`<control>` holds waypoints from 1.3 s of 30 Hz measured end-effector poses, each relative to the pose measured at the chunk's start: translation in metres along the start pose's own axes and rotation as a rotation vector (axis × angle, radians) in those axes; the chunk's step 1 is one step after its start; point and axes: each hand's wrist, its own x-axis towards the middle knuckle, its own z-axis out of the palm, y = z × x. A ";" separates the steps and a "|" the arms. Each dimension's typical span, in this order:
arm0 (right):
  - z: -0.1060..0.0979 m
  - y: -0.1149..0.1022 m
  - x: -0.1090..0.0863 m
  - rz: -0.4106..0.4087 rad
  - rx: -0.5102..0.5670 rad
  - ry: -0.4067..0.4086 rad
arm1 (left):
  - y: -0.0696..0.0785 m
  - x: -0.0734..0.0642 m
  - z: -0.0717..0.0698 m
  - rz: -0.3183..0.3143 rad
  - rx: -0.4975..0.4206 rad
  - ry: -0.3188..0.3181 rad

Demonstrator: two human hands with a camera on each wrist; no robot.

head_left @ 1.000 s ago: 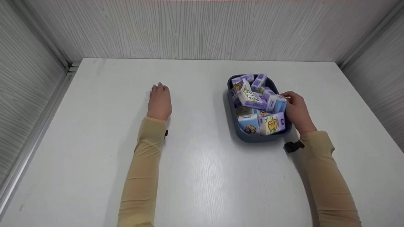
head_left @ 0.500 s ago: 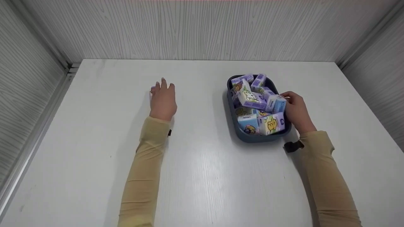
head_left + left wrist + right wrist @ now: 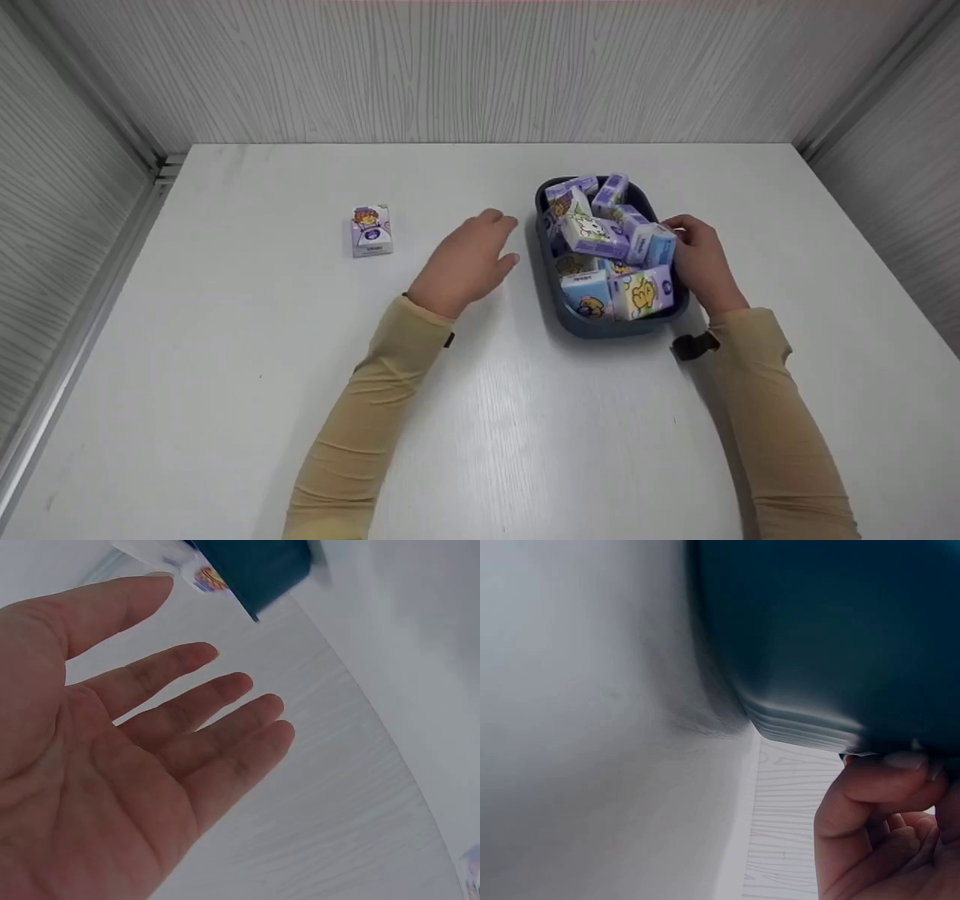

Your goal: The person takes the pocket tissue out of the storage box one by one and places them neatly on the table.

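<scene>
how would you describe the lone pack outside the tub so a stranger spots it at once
On the white table, find the dark blue tub heaped with packs, then look left across the head view, past the left hand. There lies a white and purple pack printed with an orange-haired cartoon figure. Unlike its neighbours, it lies alone on the table, outside the tub.

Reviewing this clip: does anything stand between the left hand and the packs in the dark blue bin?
Only the bin's left wall; the bin is open on top. Otherwise just bare tabletop shows between the left hand and the packs.
</scene>
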 end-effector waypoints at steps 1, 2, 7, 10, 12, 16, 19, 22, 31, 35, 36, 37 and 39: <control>0.000 0.000 0.000 0.003 0.005 0.001 | 0.007 -0.001 0.002 0.035 0.008 -0.009; 0.001 0.000 0.000 0.005 0.006 0.003 | 0.014 -0.001 0.004 0.073 0.014 -0.016; 0.002 0.001 0.001 -0.010 0.005 0.003 | 0.041 -0.003 0.016 0.233 0.019 -0.040; 0.002 0.001 0.001 -0.015 -0.007 0.001 | 0.051 -0.003 0.024 0.286 0.019 -0.033; 0.001 0.000 0.002 -0.006 -0.013 0.007 | 0.055 -0.001 0.030 0.306 0.025 -0.033; 0.001 0.000 0.003 0.014 -0.029 0.007 | 0.058 0.002 0.041 0.320 0.043 -0.030; 0.001 0.000 0.003 0.029 -0.038 -0.001 | 0.059 0.004 0.045 0.317 0.048 -0.019; 0.001 -0.001 0.002 0.042 -0.028 -0.013 | 0.059 0.003 0.046 0.312 0.042 -0.018; 0.001 -0.001 0.001 0.023 -0.005 -0.007 | 0.057 0.004 0.045 0.310 0.024 -0.006; 0.001 -0.002 0.000 -0.003 -0.007 -0.018 | 0.059 0.002 0.046 0.313 0.039 0.013; 0.001 -0.001 0.000 -0.011 -0.008 -0.021 | 0.060 0.002 0.046 0.317 0.043 0.018; 0.001 -0.001 0.000 -0.017 -0.005 -0.024 | 0.060 0.001 0.045 0.323 0.046 0.024; 0.000 -0.001 0.000 -0.024 -0.003 -0.025 | 0.061 0.000 0.045 0.340 0.044 0.037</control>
